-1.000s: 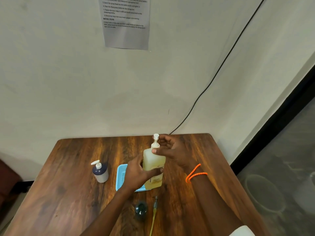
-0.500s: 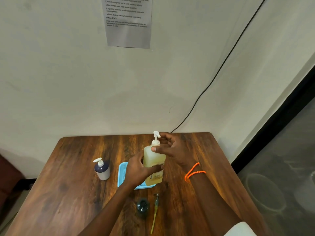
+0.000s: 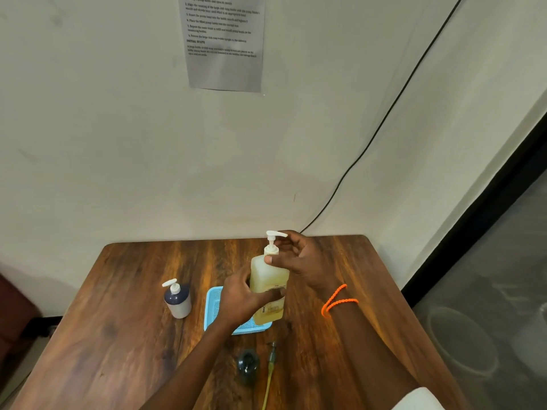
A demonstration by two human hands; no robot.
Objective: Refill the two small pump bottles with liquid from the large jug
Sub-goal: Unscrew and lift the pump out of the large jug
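Yellow jug point(image 3: 268, 279) gripped upright, clear of table edges.

— What do I have around the work?
— A wooden surface point(image 3: 118, 335), a blue tray point(image 3: 213, 309) on it, a printed sheet point(image 3: 225, 45) on the wall, a black cable point(image 3: 384, 119) running down.

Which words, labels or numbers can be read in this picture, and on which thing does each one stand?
"INITIAL STATE": bold heading on the paper sheet taped to the wall.
The sheet's numbered lines: too small and blurred to read with certainty.
Label on the yellow soap bottle: dark letters, partly covered by the left hand, not readable.
The small pump bottle: no text visible.
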